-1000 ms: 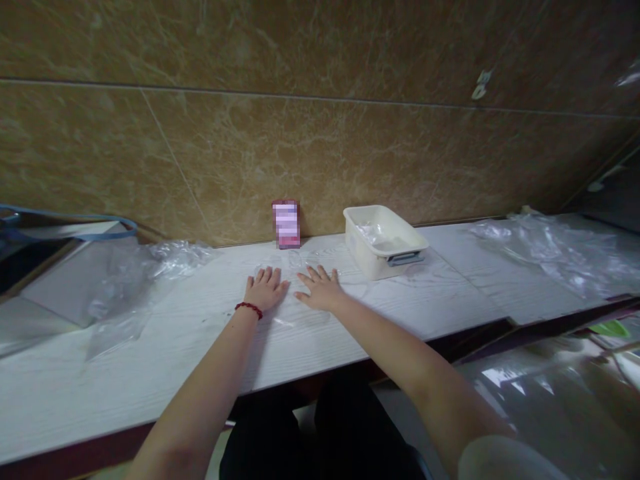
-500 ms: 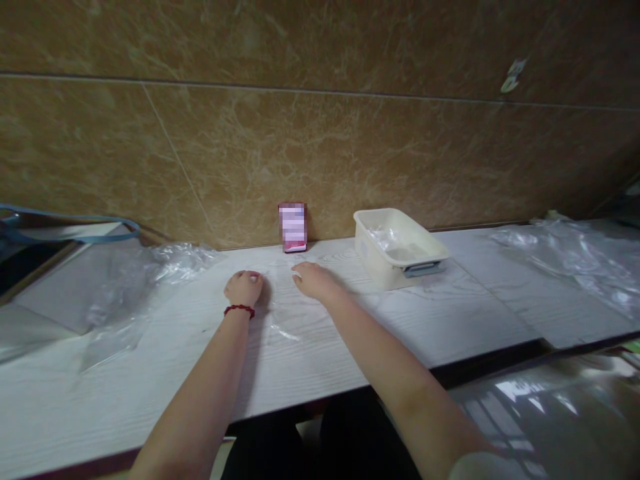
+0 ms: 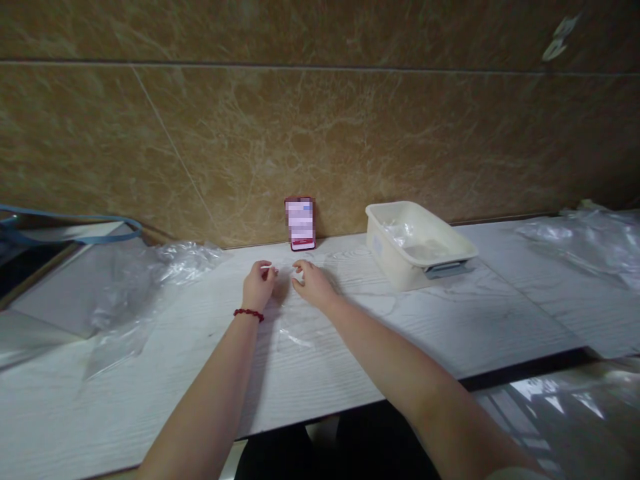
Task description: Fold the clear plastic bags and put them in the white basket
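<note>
A thin sheet of clear plastic film [image 3: 299, 339] lies on the table between my forearms, mostly see-through with a few glints. At its far end, my left hand [image 3: 258, 285], with a red bracelet at the wrist, has its fingers curled in a pinch on the film. My right hand [image 3: 313, 285] faces it a short gap away, thumb and fingers bent around the film's other side. Exact contact at the fingertips is hard to see. Just beyond both hands, a phone [image 3: 301, 225] with a lit screen leans upright against the wall.
A cream plastic bin [image 3: 400, 267] with a grey latch stands to the right, clear plastic inside. Crumpled clear plastic [image 3: 187, 261] and a white box [image 3: 47, 293] with a blue strap sit at left. More clear plastic [image 3: 590, 233] lies far right. The marbled wall [image 3: 240, 147] bounds the table's back.
My hands have come closer together, the left moving right and its fingers now showing in a pinch. The view has shifted slightly.
</note>
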The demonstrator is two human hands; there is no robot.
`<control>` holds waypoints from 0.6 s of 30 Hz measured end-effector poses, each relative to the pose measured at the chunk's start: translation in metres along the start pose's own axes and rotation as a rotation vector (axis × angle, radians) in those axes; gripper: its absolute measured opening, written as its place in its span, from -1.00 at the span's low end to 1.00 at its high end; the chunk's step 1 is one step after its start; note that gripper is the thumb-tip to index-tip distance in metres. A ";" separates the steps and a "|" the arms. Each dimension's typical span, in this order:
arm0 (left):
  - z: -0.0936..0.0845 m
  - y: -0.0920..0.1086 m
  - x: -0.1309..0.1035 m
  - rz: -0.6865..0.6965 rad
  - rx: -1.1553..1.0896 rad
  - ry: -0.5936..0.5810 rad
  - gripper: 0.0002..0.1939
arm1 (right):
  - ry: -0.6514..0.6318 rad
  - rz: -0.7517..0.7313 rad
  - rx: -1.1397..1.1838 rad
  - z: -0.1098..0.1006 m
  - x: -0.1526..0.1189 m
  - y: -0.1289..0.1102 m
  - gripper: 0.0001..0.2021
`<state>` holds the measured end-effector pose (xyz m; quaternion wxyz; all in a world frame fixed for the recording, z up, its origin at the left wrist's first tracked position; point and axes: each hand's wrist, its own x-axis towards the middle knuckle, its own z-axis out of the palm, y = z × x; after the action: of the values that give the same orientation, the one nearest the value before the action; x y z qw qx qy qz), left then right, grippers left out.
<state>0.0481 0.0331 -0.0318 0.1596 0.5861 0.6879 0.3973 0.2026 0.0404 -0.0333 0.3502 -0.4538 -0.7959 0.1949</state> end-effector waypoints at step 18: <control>-0.020 -0.012 0.004 0.211 0.236 -0.256 -0.67 | -0.058 -0.077 -0.062 -0.004 0.001 0.013 -0.79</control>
<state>0.0249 0.0297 -0.0268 0.1333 0.7151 0.6387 0.2508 0.2127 0.0479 -0.0377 0.3198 -0.4277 -0.8282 0.1697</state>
